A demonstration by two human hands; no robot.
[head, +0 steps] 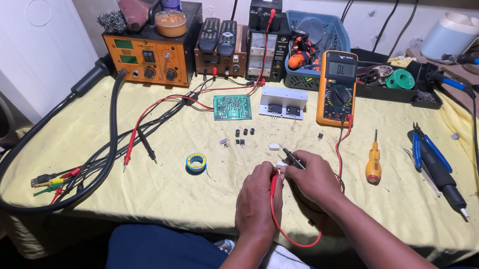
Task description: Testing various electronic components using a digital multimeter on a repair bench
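Now my left hand (259, 200) fingers pinch the red probe (274, 183) and my right hand (314, 176) fingers the black probe (292, 155) against a small white part (281, 166) near the table's (142, 192) front edge, mid-test, with the orange multimeter (338, 87) behind needing steady contact.

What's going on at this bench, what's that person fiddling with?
A person sits at a yellow-covered table. The left hand holds a red probe and the right hand a black probe, both meeting at a small white part. Their leads run to an orange multimeter. A green circuit board lies untouched nearby.
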